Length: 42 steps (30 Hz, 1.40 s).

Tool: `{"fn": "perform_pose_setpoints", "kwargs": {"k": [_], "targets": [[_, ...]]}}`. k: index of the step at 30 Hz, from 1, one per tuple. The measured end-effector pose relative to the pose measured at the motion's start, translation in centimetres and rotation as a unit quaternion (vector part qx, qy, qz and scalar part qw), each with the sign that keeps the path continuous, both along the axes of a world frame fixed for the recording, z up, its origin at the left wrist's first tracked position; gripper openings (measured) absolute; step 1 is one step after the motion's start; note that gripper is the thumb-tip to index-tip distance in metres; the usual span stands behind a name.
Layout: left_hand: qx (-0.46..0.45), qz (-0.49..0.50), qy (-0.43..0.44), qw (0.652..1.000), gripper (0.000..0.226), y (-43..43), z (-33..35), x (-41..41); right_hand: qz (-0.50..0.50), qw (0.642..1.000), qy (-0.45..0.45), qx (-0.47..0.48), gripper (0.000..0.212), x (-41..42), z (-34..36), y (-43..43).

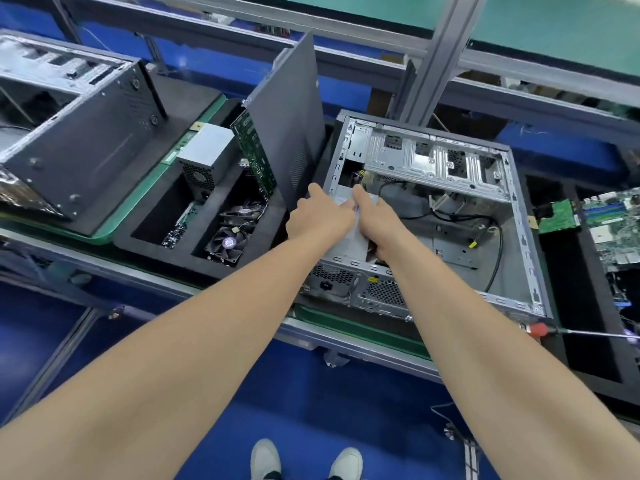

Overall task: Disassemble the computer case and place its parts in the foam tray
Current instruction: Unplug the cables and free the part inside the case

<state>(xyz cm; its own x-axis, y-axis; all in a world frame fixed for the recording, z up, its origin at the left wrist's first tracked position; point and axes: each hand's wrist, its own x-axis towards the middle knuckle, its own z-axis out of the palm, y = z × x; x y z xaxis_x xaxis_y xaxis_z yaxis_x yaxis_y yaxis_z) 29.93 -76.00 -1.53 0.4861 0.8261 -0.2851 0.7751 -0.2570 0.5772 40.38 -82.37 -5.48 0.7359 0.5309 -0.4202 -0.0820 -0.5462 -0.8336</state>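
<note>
The open computer case (519, 216) lies on its side on the bench, its inside facing up. In its near left corner sits a grey power supply (347, 244). My left hand (320, 218) grips the supply's left side, thumb up. My right hand (379, 223) holds the right side, its fingers curled down into the case. Left of the case is the black foam tray (214, 199). It holds a side panel (291, 109) standing upright, a green motherboard (254, 157), another power supply (207, 150), two fans (230, 240) and loose screws (175, 235).
A second case (79, 147) lies at the far left. A red-handled screwdriver (538, 330) rests by the case's near right corner. A further foam tray on the right carries circuit boards (613, 230). A metal post (436, 60) rises behind the case. Black cables (460, 216) run inside it.
</note>
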Motion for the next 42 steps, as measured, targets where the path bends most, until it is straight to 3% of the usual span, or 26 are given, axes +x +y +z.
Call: {"fn": "perform_pose_setpoints", "kwargs": {"k": [8, 12, 14, 18, 22, 24, 28, 32, 38, 42], "targets": [[-0.006, 0.007, -0.006, 1.0, 0.073, -0.1, 0.5, -0.2, -0.024, 1.0, 0.01, -0.017, 0.098, 0.2, 0.5, -0.1], [-0.039, 0.016, -0.019, 0.999, 0.078, 0.0, 0.7, -0.3, 0.031, 0.99, 0.14, 0.003, 0.106, -0.2, 1.0, -1.0], [-0.073, 0.021, -0.038, 0.996, 0.083, 0.3, 0.7, -0.5, 0.061, 0.985, 0.162, 0.0, 0.113, -0.1, 0.8, -1.1], [-0.123, 0.036, -0.076, 0.989, 0.089, 0.7, 0.8, -0.5, 0.019, 0.989, 0.145, 0.03, 0.1, 0.4, 0.3, -0.3], [-0.095, 0.035, -0.061, 0.993, 0.086, 0.5, 0.6, -0.5, -0.005, 0.987, 0.154, 0.041, 0.094, 1.1, 0.6, 0.0], [-0.079, 0.03, -0.049, 0.995, 0.077, 0.4, 0.5, -0.4, -0.006, 0.989, 0.142, 0.038, 0.093, 1.4, 0.8, 0.0], [-0.123, 0.052, -0.067, 0.989, 0.054, 0.7, 0.7, -0.3, -0.018, 0.984, 0.159, 0.076, 0.07, 1.2, 0.7, -0.3], [-0.157, 0.06, -0.091, 0.982, 0.052, 0.9, 0.5, -0.4, -0.05, 0.987, 0.138, 0.071, 0.083, 0.9, 0.6, -0.2], [-0.116, 0.056, -0.094, 0.987, 0.06, 0.8, -0.2, -0.1, -0.052, 0.984, 0.138, 0.097, 0.069, 1.6, 0.9, 0.3], [-0.128, 0.061, -0.102, 0.985, 0.067, 0.9, -0.3, -0.2, -0.09, 0.984, 0.122, 0.094, 0.094, 1.6, 0.5, 0.3]]}}
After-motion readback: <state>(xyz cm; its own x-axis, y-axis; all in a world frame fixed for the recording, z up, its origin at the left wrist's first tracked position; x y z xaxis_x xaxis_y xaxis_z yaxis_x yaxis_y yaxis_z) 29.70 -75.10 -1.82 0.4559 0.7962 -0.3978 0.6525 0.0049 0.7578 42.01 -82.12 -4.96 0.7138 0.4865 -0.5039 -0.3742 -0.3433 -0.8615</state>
